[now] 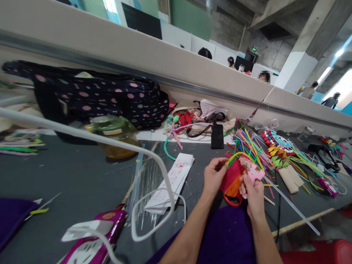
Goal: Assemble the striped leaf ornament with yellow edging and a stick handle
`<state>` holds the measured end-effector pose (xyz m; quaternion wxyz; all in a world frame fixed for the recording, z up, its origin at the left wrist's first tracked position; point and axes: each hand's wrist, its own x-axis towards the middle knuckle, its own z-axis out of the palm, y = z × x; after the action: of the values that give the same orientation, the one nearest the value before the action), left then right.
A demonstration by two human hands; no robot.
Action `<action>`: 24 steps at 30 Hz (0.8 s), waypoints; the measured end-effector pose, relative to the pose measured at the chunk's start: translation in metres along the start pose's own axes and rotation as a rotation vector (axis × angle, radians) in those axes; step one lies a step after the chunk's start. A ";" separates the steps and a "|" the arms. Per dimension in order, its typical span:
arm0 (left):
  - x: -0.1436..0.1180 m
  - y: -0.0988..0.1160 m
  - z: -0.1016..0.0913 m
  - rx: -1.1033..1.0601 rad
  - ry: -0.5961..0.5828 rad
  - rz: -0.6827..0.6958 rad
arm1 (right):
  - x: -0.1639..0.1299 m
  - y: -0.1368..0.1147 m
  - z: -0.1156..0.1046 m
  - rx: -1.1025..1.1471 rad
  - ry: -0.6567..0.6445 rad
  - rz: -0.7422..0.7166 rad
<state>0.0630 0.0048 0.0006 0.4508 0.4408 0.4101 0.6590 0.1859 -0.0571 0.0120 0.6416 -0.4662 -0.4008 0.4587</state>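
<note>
One glue gun [256, 174] sits in the closed right hand [252, 187]; the left hand [215, 173] seems to pinch, though detail is small, a yellow stem [242, 153] arching between them above the surface [85, 179]. If the glue gun slips while hot, it could burn the left hand.

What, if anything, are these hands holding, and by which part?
The right hand holds a pink glue gun by its handle; the left hand seems to pinch a yellow strip near one end.

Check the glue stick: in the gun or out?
Partly in: the glue stick juts from the back of the glue gun in the right hand.
</note>
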 end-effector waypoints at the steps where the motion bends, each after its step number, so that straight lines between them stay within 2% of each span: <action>1: 0.000 0.000 0.000 0.000 0.000 -0.003 | 0.000 0.000 0.000 0.005 0.001 0.002; 24: -0.001 0.003 0.001 -0.052 -0.018 -0.032 | -0.003 0.000 0.002 0.018 0.001 0.026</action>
<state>0.0634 0.0033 0.0035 0.4763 0.4282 0.3958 0.6581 0.1830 -0.0593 0.0123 0.6400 -0.4657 -0.3904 0.4703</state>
